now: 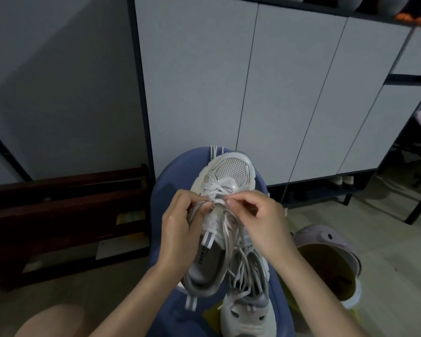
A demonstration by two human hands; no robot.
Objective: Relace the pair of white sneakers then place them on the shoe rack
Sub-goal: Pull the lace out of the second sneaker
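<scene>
The right hand [258,222] pinches a white lace [216,200] between thumb and forefinger, at the middle eyelets of the upper sneaker [225,188]. The left hand [180,229] grips the left side of this shoe and also pinches the lace near the same row. The sneaker lies on a blue stool [165,181], with its toe pointing away from the person. The second sneaker [247,310] lies partly under its heel, with loose laces on top. I judge that the lacing of the first shoe is about half done. The next move probably needs the lace end pushed through the next eyelet and pulled even. The shoe rack [345,188] stands behind, well apart.
</scene>
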